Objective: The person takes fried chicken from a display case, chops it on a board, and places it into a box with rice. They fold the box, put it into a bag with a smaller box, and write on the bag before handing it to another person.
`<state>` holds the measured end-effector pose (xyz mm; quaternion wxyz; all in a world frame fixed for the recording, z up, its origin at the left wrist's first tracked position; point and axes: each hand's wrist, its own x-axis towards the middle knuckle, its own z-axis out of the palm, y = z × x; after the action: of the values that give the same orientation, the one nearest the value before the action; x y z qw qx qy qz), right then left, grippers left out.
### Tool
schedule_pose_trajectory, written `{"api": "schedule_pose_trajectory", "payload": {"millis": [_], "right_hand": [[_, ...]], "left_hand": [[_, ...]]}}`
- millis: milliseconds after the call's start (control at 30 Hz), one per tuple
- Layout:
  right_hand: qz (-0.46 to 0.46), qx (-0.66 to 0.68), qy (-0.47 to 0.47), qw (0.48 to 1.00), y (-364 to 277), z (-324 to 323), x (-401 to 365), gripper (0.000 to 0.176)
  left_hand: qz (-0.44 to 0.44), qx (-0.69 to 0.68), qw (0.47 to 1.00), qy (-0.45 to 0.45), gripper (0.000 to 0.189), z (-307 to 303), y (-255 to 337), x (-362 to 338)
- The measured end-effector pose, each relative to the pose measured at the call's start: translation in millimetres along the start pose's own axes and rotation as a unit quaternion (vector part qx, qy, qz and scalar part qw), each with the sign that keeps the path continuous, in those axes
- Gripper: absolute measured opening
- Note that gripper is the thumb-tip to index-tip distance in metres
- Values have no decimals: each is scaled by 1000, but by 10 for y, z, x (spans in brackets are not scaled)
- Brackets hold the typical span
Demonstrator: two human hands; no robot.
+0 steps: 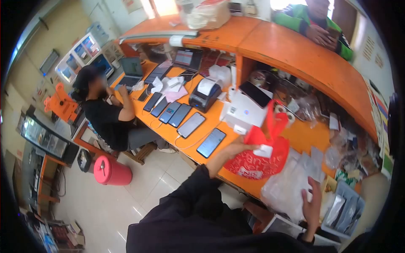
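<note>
A row of dark flat smartphones [181,116] lies screen-up along the near edge of the orange wooden bench [303,135], probably so that each screen can be read. The left hand [236,149] is closed on the rim of the red printed plastic bag [257,162] at mid-bench, apparently keeping its mouth accessible. The right hand [312,204], fingers spread, rests on the pile of clear plastic pouches [287,185], likely steadying it.

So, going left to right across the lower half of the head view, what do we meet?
Pink bin → nearest phone → left hand → red bag → clear plastic bags → right hand → blue tray.
</note>
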<state>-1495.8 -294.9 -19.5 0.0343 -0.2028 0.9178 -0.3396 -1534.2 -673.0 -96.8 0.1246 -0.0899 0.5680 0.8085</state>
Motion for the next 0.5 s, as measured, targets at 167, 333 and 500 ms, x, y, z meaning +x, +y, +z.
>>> {"api": "schedule_pose_trajectory", "payload": {"millis": [167,333,500], "right_hand": [[-100,46,13,994,-827,899,1075,101],[-9,170,-109,979,-876,1142,1557,99],[94,292,-130,943,-848,1172,1665,109]], "left_hand": [[84,-3,996,-27,49,-18,110,-59],[86,-83,984,-132,39,-269,-12,137],[68,-19,992,-107,30,-457,-13,310]]}}
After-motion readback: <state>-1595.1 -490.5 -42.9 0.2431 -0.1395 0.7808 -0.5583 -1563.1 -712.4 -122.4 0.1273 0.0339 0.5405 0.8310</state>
